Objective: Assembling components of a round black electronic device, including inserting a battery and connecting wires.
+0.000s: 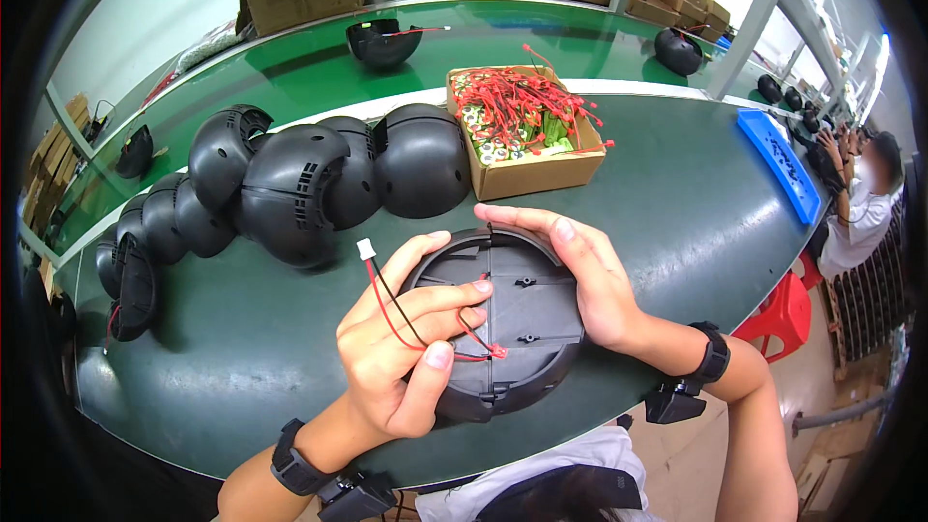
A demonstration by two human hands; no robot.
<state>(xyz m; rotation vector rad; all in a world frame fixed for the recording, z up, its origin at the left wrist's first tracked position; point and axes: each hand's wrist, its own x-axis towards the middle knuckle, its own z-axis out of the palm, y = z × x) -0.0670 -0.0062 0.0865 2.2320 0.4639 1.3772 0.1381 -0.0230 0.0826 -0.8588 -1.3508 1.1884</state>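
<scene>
Left hand (401,348) is pinching a red-and-black wire lead (391,304) at nine o'clock of the round black plastic housing (503,324), apparently steadied by the curled right hand (590,271).

A round shell (503,319) lies at the near edge of the counter (677,213), between the left hand (401,348) and the right hand (590,280); a wire (391,304) runs from it over the left fingers (454,295). Behind it sits a box (527,169) of wired parts (522,106). Left of the box, domes (290,184) crowd toward the left edge. A tray (778,164) lies at the right edge. A conveyor (387,68) behind the counter carries a bowl (384,43).
</scene>
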